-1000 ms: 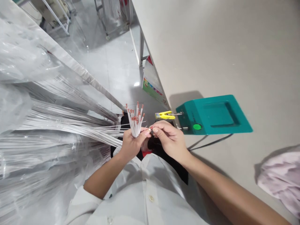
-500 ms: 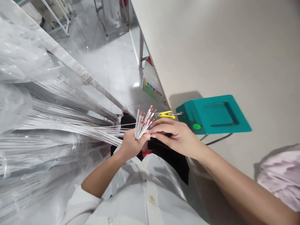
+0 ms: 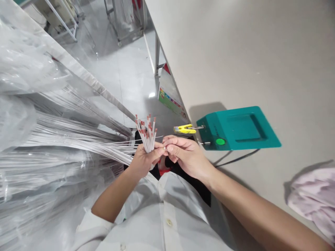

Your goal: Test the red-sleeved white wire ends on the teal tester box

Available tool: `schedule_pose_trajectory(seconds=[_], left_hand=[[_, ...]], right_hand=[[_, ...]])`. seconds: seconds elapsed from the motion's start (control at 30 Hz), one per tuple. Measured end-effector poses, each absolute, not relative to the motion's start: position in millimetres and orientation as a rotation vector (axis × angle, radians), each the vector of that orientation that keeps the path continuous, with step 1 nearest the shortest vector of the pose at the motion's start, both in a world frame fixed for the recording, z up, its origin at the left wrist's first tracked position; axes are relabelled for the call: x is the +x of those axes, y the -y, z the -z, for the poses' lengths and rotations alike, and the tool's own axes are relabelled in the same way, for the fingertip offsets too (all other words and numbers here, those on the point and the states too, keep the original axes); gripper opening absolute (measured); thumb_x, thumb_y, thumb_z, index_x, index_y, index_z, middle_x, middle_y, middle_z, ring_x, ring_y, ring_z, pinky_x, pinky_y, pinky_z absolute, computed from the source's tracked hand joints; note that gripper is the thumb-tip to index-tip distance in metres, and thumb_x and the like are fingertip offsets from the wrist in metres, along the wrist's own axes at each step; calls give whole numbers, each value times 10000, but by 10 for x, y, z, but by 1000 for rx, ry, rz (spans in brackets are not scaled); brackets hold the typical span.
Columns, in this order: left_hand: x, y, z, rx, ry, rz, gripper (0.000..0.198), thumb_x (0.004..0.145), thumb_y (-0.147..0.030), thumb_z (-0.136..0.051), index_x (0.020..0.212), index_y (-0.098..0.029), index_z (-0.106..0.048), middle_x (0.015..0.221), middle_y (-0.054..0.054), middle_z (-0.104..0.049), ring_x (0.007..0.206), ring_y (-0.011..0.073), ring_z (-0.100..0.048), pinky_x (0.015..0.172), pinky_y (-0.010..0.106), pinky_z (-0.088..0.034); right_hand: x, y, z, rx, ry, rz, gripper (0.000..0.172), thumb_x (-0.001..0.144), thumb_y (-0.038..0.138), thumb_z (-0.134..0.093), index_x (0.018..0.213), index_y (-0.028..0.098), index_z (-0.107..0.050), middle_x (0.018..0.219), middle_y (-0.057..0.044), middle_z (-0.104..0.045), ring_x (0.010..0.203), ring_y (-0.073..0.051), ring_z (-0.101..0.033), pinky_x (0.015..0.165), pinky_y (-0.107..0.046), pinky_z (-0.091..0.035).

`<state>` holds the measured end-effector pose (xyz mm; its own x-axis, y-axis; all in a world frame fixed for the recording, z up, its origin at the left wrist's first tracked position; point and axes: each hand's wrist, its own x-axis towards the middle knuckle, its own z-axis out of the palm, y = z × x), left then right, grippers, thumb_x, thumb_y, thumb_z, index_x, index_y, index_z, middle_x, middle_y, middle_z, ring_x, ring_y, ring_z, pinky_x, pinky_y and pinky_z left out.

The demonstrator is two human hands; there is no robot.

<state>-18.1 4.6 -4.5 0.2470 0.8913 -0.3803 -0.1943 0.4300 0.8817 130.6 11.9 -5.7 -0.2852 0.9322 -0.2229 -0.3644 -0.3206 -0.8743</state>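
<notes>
A bundle of white wires (image 3: 148, 139) with coppery, bare-looking ends stands fanned out of my left hand (image 3: 145, 158), which is closed around it. My right hand (image 3: 188, 153) pinches a short bit of white wire (image 3: 164, 148) against my left thumb and fingertips; most of that wire is hidden by the fingers. From the left, long white wires (image 3: 104, 148) run toward my left hand. To the right of the hands, a yellow clip (image 3: 185, 129) sits on a metal prong of a teal device (image 3: 232, 127) with a green button.
The device lies near the edge of a pale table (image 3: 235, 52), its dark cable trailing below. A pink cloth (image 3: 314, 198) lies at the right. Plastic-wrapped wire bundles (image 3: 39, 174) fill the left side. A printed box (image 3: 171, 96) stands beneath the table edge.
The bundle's coppery ends have swung left, away from my right hand. My right hand has moved slightly left and down, its fingertips now pinched together at my left thumb.
</notes>
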Motion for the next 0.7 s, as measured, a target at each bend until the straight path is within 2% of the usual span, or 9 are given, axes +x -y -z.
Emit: schedule_pose_trajectory(seconds=[0.17, 0.3, 0.47, 0.53, 0.63, 0.7], left_hand=[[-115, -29, 81, 748, -1068, -922, 203, 701, -342, -696, 732, -142, -680, 633, 5, -628, 405, 24, -373, 406, 199, -273], [-89, -7, 95, 798, -1165, -930, 223, 707, -339, -690, 770, -126, -687, 628, 19, -646, 410, 40, -408, 414, 206, -316], [-59, 25, 133, 738, -1168, -987, 195, 703, -326, -690, 733, -134, -678, 593, 7, -636, 400, 38, -410, 406, 197, -318], [-39, 29, 146, 699, -1164, -1007, 187, 695, -323, -691, 745, -143, -673, 593, -1, -637, 393, 34, -404, 401, 193, -316], [-25, 25, 137, 711, -1181, -1000, 200, 704, -335, -680, 743, -139, -672, 606, 4, -636, 391, 34, -397, 396, 195, -315], [-35, 17, 110, 781, -1206, -975, 213, 720, -342, -667, 736, -129, -676, 623, 16, -637, 397, 34, -397, 400, 199, -315]], right_hand=[[1264, -107, 93, -1018, 803, -1705, 153, 709, 337, -703, 684, 188, -674, 665, 10, -580, 477, -56, -440, 407, -192, -361], [1264, -97, 119, -1140, 837, -1552, 143, 691, 323, -715, 683, 183, -686, 718, -5, -611, 512, -65, -475, 429, -198, -386], [1224, -47, 133, -1177, 718, -1684, 216, 686, 385, -712, 729, 176, -683, 595, 13, -578, 477, -67, -469, 404, -187, -371], [1206, -33, 130, -1192, 747, -1653, 214, 703, 390, -695, 736, 179, -676, 607, 11, -585, 487, -77, -493, 422, -202, -407], [1221, -24, 146, -1231, 1016, -1363, 143, 763, 331, -645, 723, 196, -668, 733, -20, -635, 630, -121, -586, 563, -259, -503], [1272, -25, 182, -1250, 1277, -1097, 107, 809, 269, -596, 752, 213, -667, 779, -30, -655, 720, -141, -614, 655, -286, -520]])
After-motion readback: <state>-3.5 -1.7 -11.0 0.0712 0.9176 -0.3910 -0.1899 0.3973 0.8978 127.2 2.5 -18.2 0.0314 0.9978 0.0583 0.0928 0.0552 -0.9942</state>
